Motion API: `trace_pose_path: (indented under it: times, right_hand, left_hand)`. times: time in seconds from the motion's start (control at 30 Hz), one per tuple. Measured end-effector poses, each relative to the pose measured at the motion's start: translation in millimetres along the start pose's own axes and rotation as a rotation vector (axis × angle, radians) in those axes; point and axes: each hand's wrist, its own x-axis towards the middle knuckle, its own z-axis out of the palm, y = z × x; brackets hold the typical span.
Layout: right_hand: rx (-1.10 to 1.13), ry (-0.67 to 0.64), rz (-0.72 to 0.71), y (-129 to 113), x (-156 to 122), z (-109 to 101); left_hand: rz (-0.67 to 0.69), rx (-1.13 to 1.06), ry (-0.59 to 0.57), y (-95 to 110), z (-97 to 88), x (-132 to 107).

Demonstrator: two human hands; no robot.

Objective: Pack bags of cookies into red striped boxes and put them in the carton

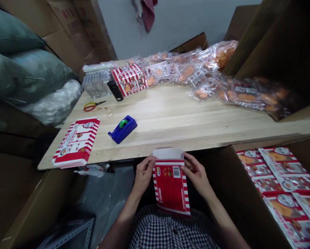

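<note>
A red and white striped carton (171,185) stands upright on my lap, below the front edge of the wooden table (186,117). Its white top flap is open. My left hand (144,171) pinches the carton's upper left edge, and my right hand (196,172) grips the upper right edge. Both hands are closed on it.
A stack of flat striped cartons (75,141), a blue tape dispenser (122,128), scissors (92,105), rubber bands, a black bottle (115,90) and a built carton (129,79) lie on the table. Clear bags of orange items (201,74) pile at the back. A box with finished cartons (282,183) is at right.
</note>
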Motion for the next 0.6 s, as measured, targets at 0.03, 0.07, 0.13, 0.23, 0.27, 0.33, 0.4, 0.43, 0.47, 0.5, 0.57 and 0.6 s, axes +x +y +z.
trace_pose_path:
  times: [0.03,0.07,0.13,0.23,0.27,0.33,0.4,0.43,0.47,0.5,0.57,0.6]
  right_hand:
    - [-0.015,0.03,-0.026,-2.2,1.1,1.3]
    - [-0.025,0.063,-0.046,-3.3,1.8,2.1]
    - [-0.033,0.104,-0.047,-2.8,2.0,2.8]
    - [-0.046,0.092,0.025,-1.5,0.9,4.0]
    - [-0.057,0.089,0.044,-2.3,0.6,4.5]
    - [-0.088,0.089,0.06,-6.5,0.4,5.2]
    - [-0.142,0.083,0.06,-13.3,1.2,4.4]
    - [-0.175,0.073,0.058,-17.0,2.0,3.4]
    - [-0.211,0.052,0.063,-20.3,3.1,2.0]
    - [-0.241,0.027,0.074,-22.8,4.5,0.5]
    - [-0.261,-0.004,0.101,-24.6,8.7,-1.9]
    - [-0.245,-0.002,0.115,-23.5,11.5,-2.4]
  left_hand:
    - [0.0,0.001,0.004,0.7,0.8,-0.3]
    - [-0.001,0.002,0.009,1.2,1.7,-1.0]
    - [-0.007,0.002,0.025,1.6,3.9,-2.7]
    - [-0.017,0.001,0.06,2.7,6.3,-4.9]
    - [-0.015,0.001,0.07,4.0,6.5,-5.3]
    - [-0.007,0.002,0.072,8.3,5.3,-5.7]
    - [-0.002,0.008,0.05,13.4,2.6,-5.7]
    - [-0.004,0.014,0.032,15.5,1.1,-5.5]
    - [-0.009,0.02,0.01,16.9,-0.2,-5.0]
    - [-0.014,0.024,-0.01,17.3,-1.0,-4.2]
    - [-0.023,0.016,-0.036,15.2,-0.1,-1.5]
    - [-0.03,-0.006,-0.033,12.9,1.8,0.5]
